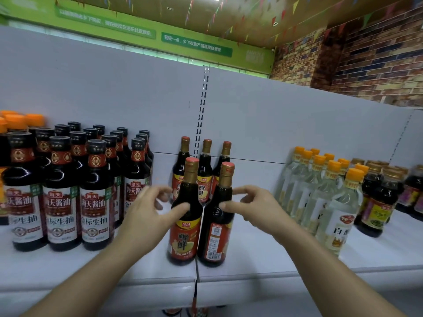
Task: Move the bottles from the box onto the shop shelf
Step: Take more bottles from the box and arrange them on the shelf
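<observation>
Five dark sauce bottles with red-gold caps and red labels stand in the middle of the white shelf [251,266]. Three bottles [204,170] stand at the back and two in front. My left hand [146,216] is beside the front left bottle [185,225], its thumb touching the bottle's shoulder and its fingers loosely curled to the left of it. My right hand [254,209] is beside the front right bottle [216,229]. That thumb touches the glass and the fingers are spread apart from it. No box is in view.
Several black-capped soy sauce bottles [61,197] crowd the shelf on the left. Clear vinegar bottles with orange caps [327,193] and more dark bottles [377,202] stand on the right. The white back panel with a slotted upright [202,106] rises behind.
</observation>
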### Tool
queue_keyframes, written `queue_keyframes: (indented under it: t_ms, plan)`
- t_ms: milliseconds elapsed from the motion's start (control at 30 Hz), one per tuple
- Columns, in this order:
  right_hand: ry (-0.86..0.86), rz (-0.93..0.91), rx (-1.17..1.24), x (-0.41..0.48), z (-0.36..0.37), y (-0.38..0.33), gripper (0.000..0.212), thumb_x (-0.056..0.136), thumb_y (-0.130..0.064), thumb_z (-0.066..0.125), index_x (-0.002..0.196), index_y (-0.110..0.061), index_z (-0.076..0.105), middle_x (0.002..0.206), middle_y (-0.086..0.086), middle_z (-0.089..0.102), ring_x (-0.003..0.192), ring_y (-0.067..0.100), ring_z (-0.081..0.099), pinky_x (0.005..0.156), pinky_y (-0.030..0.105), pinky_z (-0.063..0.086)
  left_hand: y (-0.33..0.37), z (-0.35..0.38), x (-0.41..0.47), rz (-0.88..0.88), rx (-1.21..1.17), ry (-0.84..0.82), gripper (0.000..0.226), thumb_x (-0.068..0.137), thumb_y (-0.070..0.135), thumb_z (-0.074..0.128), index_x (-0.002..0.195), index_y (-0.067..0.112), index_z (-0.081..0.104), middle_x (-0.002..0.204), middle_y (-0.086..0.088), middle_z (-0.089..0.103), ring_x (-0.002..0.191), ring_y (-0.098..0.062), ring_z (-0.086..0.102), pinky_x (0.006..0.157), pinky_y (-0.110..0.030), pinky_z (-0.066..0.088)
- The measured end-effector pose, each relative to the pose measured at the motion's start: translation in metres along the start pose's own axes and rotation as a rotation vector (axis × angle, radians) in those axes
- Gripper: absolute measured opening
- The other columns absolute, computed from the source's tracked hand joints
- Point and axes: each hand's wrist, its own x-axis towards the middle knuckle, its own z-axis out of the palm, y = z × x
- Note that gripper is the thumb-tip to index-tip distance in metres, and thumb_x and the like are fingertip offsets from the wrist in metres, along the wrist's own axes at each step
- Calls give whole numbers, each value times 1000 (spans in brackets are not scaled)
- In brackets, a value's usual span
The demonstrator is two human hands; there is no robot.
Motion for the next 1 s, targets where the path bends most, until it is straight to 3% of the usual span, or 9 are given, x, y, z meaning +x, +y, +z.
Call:
queue_keyframes:
  t_ms: [200,400,500,667,867,933,1000]
  plan:
    - [-224,39,27,-8,20,52,88,59,-33,98,137,-42,56,129,-11,64,101,13,72,94,39,58,-44,19,-30,-217,-60,-258,99,58,69,87,141,38,44,124,19,59,112,1,55,89,-29,48]
    - [-251,-15,127,-10,48,76,63,68,-5,90,122,-30,68,113,-9,76,106,11,71,94,30,55,-44,34,-32,-209,-61,-283,76,65,48,93,123,47,44,110,25,61,99,8,59,83,-19,47]
    - [-179,-10,181,-9,56,82,58,69,-1,89,119,-22,69,107,-4,78,100,13,74,94,32,56,-45,38,-32,-198,-20,-264,72,66,52,90,122,47,44,112,26,61,102,4,60,91,-29,52]
    - [-91,14,176,-9,68,91,69,61,-19,92,123,-30,64,111,-4,76,96,13,75,95,41,59,-47,43,-34,-201,57,-223,72,66,63,83,123,47,42,110,28,60,102,-1,62,90,-34,55]
    - [56,25,150,-17,85,82,74,63,-37,97,120,-39,51,108,-16,69,91,1,70,75,18,53,-52,46,-33,-216,81,-204,75,64,65,81,126,48,43,109,27,63,99,-2,65,89,-35,57]
    - [92,36,154,-16,90,79,73,63,-42,96,118,-39,48,109,-17,68,92,-1,68,75,18,52,-52,47,-32,-215,74,-202,73,66,61,83,126,46,44,107,26,63,97,-1,65,89,-35,57]
    - [126,48,123,-13,96,77,77,58,-53,93,119,-38,47,114,-15,66,96,0,66,82,26,56,-53,48,-31,-214,73,-194,72,68,59,84,126,44,44,105,27,62,97,-1,65,89,-33,57]
